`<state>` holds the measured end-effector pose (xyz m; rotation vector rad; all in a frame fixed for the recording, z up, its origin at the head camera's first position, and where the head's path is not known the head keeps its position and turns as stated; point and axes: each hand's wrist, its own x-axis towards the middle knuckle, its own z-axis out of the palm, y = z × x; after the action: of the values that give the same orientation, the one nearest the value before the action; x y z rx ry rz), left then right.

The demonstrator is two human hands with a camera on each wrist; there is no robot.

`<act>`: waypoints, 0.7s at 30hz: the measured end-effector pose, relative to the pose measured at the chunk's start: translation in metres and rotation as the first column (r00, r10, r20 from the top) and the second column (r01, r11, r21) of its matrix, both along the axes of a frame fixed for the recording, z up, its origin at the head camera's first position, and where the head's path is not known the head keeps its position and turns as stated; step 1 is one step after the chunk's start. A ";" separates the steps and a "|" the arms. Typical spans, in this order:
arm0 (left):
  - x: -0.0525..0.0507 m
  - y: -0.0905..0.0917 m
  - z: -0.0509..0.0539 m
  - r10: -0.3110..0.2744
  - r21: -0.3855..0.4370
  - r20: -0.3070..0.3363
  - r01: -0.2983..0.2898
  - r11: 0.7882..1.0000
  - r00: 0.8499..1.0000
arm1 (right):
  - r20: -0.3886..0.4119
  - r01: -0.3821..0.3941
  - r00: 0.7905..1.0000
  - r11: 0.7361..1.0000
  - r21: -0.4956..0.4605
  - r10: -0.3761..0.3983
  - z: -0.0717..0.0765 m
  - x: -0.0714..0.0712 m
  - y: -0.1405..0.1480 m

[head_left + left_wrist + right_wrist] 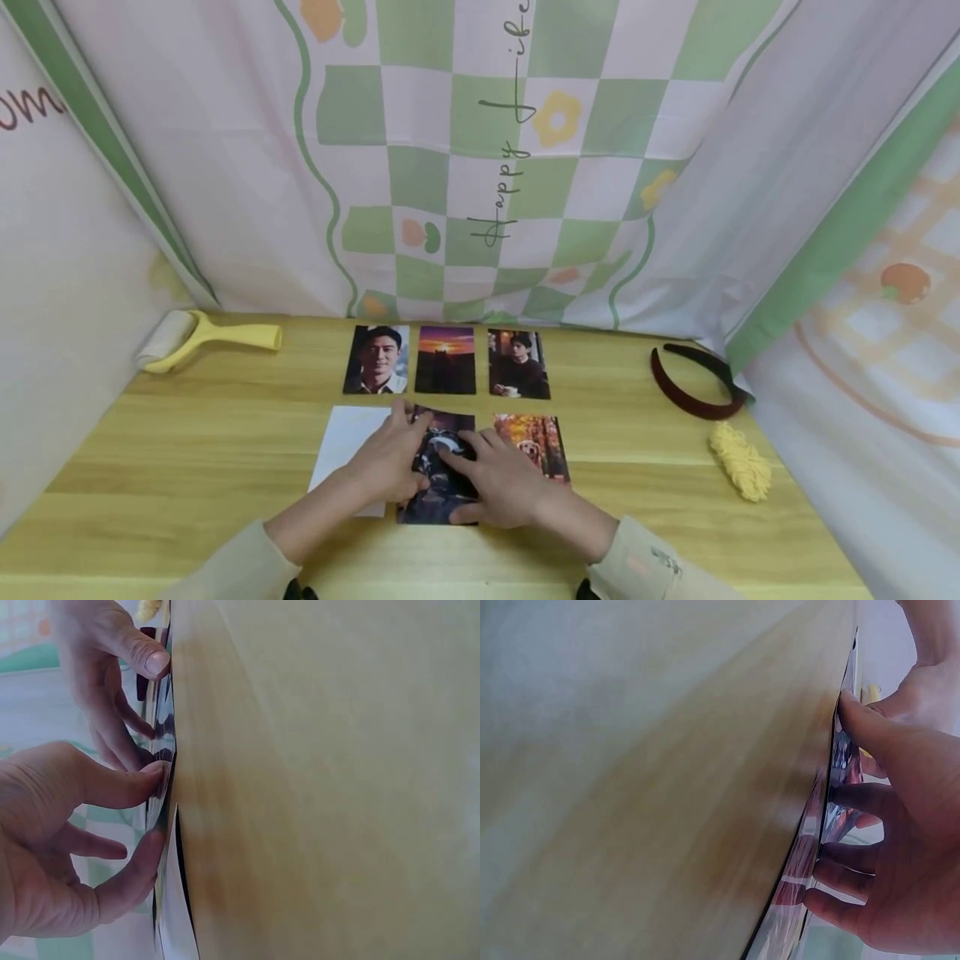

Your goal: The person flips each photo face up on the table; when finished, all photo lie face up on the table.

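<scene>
A dark photo print (435,507), its subject partly covered by fingers, lies in the middle of the front row on the table. My left hand (384,462) touches its left side, the thumb low and the other fingers near the top corner. On its right part rest the spread fingers of my right hand (506,483). To the left is a blank white card (341,437), partly under my left hand and wrist. A photo of a dog among autumn trees (553,446) lies to the right, partly hidden by my right hand. In the left wrist view the white card's edge (176,922) looks slightly raised.
Behind are a portrait photo (377,360), a sunset photo (446,360) and a photo of a seated person with a cup (519,364). A yellow-handled lint roller (206,337) lies far left. At right are a dark red headband (693,396) and yellow yarn (740,462). Curtains (480,167) enclose the table.
</scene>
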<state>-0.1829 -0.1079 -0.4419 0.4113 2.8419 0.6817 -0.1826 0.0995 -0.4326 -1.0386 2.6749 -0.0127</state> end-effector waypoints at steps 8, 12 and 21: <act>0.001 0.000 0.001 -0.043 -0.080 -0.077 0.037 0.996 0.996 | 0.028 0.010 1.000 1.000 0.011 -0.011 0.003 0.001 -0.002; 0.003 0.000 0.001 -0.163 -0.193 -0.182 0.128 0.973 0.970 | 0.051 0.016 0.999 1.000 0.014 -0.017 0.005 0.002 -0.004; 0.006 -0.003 0.003 -0.322 -0.265 -0.234 0.258 0.929 0.918 | 0.074 0.037 0.997 0.998 -0.047 -0.034 0.009 0.002 -0.009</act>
<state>-0.1767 -0.1112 -0.4390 0.9315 2.9680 0.2492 -0.1802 0.0908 -0.4238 -0.9851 2.6386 -0.1199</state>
